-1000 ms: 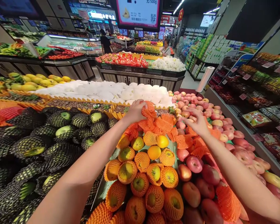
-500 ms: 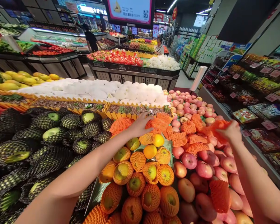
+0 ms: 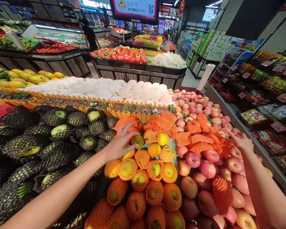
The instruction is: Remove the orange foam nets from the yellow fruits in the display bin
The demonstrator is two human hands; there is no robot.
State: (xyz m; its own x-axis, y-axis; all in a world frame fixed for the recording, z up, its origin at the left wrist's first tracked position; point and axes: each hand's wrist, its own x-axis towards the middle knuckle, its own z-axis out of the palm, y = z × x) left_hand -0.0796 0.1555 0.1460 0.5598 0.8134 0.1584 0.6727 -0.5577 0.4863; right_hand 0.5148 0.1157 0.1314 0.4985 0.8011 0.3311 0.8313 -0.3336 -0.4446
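Observation:
My left hand [image 3: 120, 143] reaches forward with fingers spread, its fingertips resting on a bare yellow-green citrus fruit [image 3: 137, 140] at the top of a pile of citrus in orange foam nets [image 3: 154, 190]. Behind the fruit lies a heap of empty orange nets [image 3: 164, 124]. Over the red apples [image 3: 207, 168], my right hand [image 3: 241, 140] is stretched out with open fingers. It holds nothing and sits just right of loose orange nets [image 3: 216, 141] lying on the apples.
Green fruit in black nets [image 3: 59, 130] fills the left bin. White-wrapped fruit [image 3: 133, 90] and yellow mangoes [image 3: 26, 76] lie beyond. A shelf of packaged goods [image 3: 264, 111] runs along the right. A bag roll [image 3: 206, 76] stands at the aisle. Two people [image 3: 89, 33] [image 3: 164, 43] stand far back.
My right hand lifted an orange net and has let it go onto the apples. My left hand drew back from the net heap down onto the bare citrus.

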